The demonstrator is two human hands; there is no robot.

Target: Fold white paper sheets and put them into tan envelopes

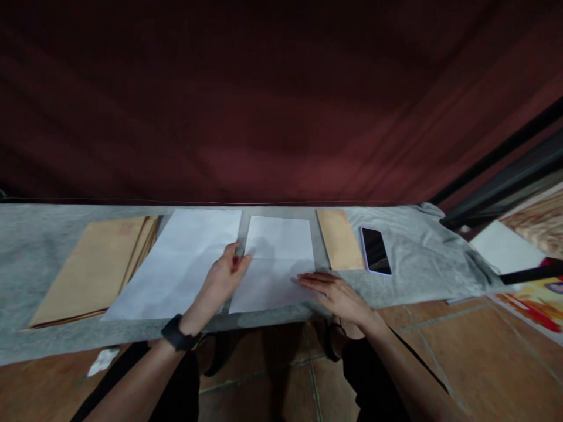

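Note:
A white sheet of paper [277,237] with a crease across its middle lies flat in front of me. At its left edge is my left hand [222,278], thumb and forefinger apart, the thumb at the paper and nothing visible between them. My right hand [336,296] rests with fingers stretched out on the sheet's lower right edge. Larger white paper [189,252] lies just left of the creased sheet, partly under my left hand and forearm. To the right sits a small brown envelope [341,240], apart from my right hand.
A stack of large brown envelopes [94,258] lies at the left on the grey cloth [422,252]. A phone [375,251] with a lilac case lies right of the small envelope. Dark red fabric [272,117] hangs behind. A crumpled white tissue [103,361] is on the tiled floor.

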